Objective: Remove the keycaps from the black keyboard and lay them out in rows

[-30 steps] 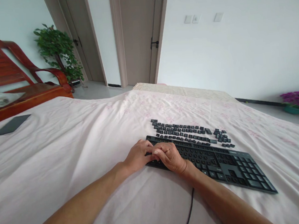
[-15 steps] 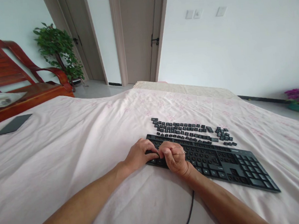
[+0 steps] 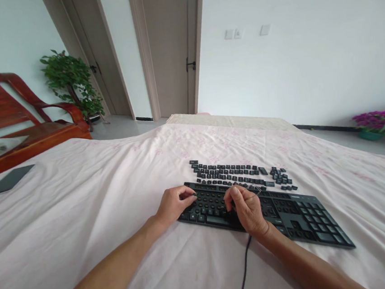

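A black keyboard [image 3: 216, 220] lies on the pink-white cloth, many of its key positions bare, with its number pad keys still on. At its left end is my left hand [image 3: 171, 205], thumb and forefinger pinched around a small dark piece that looks like a keycap. Over the middle of the keyboard my right hand [image 3: 248, 207] is closed on a thin wire keycap puller [image 3: 258, 189], whose wire loops stick out to the right; its other end is hidden by the fingers. Loose keycaps [image 3: 229, 172] lie in rows just behind the keyboard.
A second cluster of keycaps [image 3: 282, 176] sits behind the keyboard's right part. The keyboard cable [image 3: 245, 266] runs toward me. A dark flat tablet-like object [image 3: 8, 180] lies at far left, near a wooden bench [image 3: 55, 130]. The cloth [image 3: 114, 179] is wrinkled.
My right hand has moved right, away from my left hand, and now hovers over the keyboard's middle. The left hand stays at the left end. The view has shifted slightly.
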Demonstrator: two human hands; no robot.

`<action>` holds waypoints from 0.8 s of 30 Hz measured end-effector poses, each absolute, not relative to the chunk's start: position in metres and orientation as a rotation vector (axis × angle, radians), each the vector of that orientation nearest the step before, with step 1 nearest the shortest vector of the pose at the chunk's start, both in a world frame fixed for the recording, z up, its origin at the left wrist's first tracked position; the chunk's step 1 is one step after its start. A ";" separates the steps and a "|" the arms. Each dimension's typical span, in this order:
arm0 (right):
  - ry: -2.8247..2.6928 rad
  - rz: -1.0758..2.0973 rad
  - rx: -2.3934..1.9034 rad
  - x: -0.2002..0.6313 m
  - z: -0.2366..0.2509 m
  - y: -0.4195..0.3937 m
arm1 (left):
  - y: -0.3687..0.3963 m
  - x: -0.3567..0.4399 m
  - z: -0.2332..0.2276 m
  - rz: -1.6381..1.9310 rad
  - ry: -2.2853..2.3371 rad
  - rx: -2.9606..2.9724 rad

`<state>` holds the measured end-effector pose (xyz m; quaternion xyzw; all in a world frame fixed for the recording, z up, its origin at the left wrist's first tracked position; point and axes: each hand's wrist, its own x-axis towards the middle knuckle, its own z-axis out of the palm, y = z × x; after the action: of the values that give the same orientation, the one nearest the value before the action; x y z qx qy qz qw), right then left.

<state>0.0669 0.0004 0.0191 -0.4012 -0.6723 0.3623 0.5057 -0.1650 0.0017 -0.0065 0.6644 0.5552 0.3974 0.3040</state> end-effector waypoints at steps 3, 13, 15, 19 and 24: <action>-1.585 0.872 -0.976 0.068 0.017 -0.002 | 0.004 -0.161 -0.007 1.038 1.526 1.805; -1.526 0.947 -0.967 0.069 0.016 0.000 | 0.061 -0.160 0.013 1.163 1.466 1.775; -1.523 0.957 -0.978 0.070 0.016 0.001 | 0.086 -0.158 0.018 1.147 1.502 1.804; -1.523 0.978 -0.977 0.070 0.016 0.002 | 0.135 -0.150 0.024 1.071 1.586 1.894; -1.489 1.002 -0.986 0.070 0.014 0.006 | 0.173 -0.140 0.024 0.903 1.734 2.001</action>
<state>0.0702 0.0058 0.0140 -0.4113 -0.6212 0.4178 0.5200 -0.1399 0.1728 0.0242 0.7048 0.6107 0.3180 0.1710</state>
